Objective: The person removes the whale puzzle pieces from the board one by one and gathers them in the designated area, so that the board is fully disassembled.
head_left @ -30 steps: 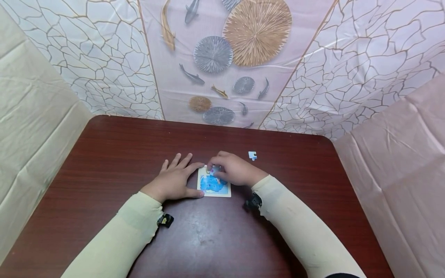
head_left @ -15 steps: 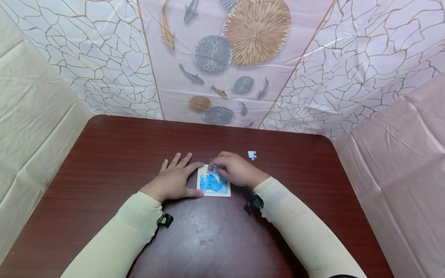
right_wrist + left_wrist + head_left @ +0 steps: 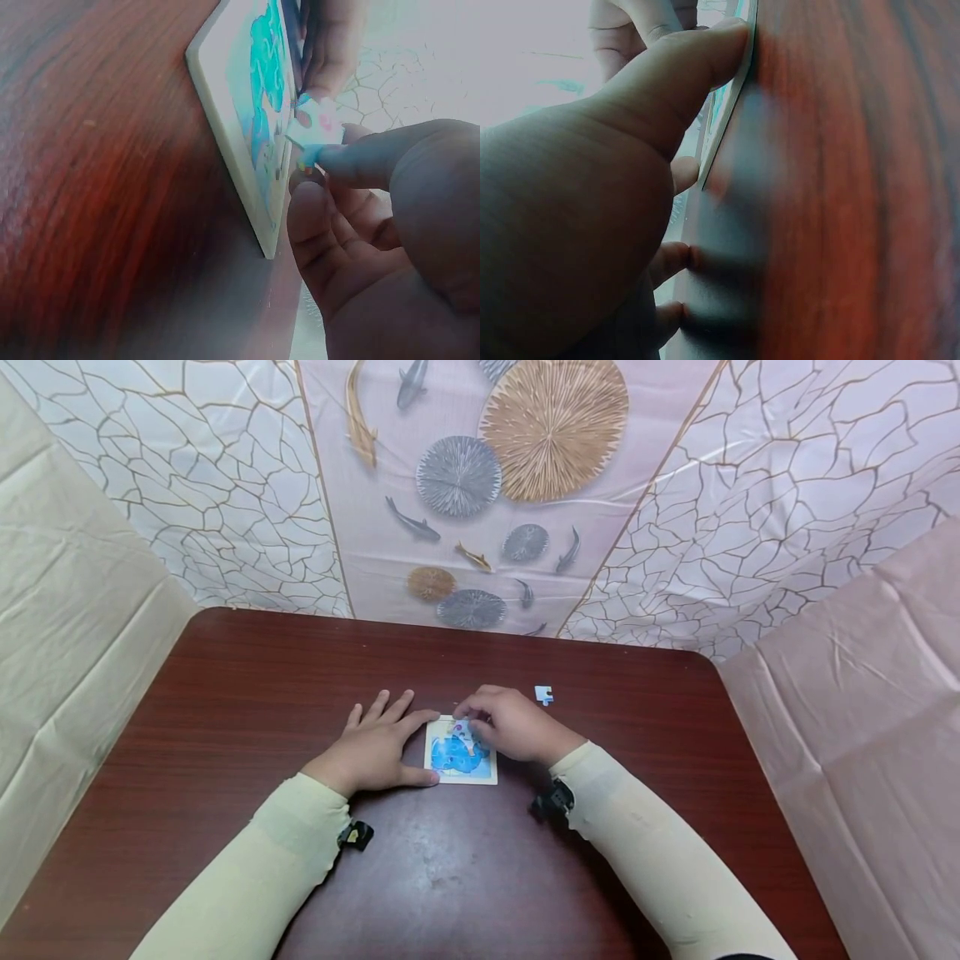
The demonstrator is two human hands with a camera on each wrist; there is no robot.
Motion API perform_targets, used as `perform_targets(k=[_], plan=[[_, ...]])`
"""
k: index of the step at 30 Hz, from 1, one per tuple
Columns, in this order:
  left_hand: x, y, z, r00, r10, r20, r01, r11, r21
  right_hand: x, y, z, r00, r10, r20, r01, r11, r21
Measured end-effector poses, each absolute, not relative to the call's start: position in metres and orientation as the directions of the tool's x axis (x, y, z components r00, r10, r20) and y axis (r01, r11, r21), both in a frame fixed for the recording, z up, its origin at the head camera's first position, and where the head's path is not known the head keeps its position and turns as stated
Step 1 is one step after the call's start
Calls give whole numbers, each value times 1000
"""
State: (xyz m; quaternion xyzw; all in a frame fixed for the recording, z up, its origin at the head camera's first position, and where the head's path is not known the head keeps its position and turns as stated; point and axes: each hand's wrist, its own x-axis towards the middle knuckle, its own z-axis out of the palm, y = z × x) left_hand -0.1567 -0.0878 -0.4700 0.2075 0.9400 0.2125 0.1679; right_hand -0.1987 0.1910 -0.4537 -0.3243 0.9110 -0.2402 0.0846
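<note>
A small square jigsaw board (image 3: 472, 780) with a pale border and a blue picture lies flat on the table. My left hand (image 3: 371, 753) is spread at its left side, fingers straight; thumb and index finger touch the two left corners. In the left wrist view the thumb (image 3: 727, 49) presses the board's edge. Over the board's upper right part is my right hand (image 3: 517, 727). Its thumb and fingers pinch a jigsaw piece (image 3: 319, 127), pale with a pink spot, held tilted just above the board in the right wrist view. The right hand hides part of the picture.
One loose jigsaw piece (image 3: 543, 695), white and blue, lies on the dark red-brown table (image 3: 637, 710) behind the right hand. Patterned cloth (image 3: 465, 552) hangs along the table's back edge, and plain pale cloth (image 3: 855, 693) at the sides.
My right hand has shifted slightly to the right over the board, still pinching the piece. The left hand and the board have stayed almost still.
</note>
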Motion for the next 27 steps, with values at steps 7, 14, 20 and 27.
perform_targets(k=[7, 14, 20, 27], plan=[[-156, -88, -470, -858, 460, -227, 318, 825, 467, -199, 195, -449, -783, -619, 57, -557, 658, -507], [-155, -87, -470, -859, 458, -227, 317, 825, 467, -202, 207, -444, -816, -577, 26, -512, 702, -494], [-156, -87, -470, -859, 458, -230, 315, 826, 468, -211, 224, -436, -845, -534, -12, -467, 750, -469], [-155, -87, -468, -857, 463, -227, 318, 821, 474, -226, 252, -428, -891, -447, -75, -374, 818, -437]])
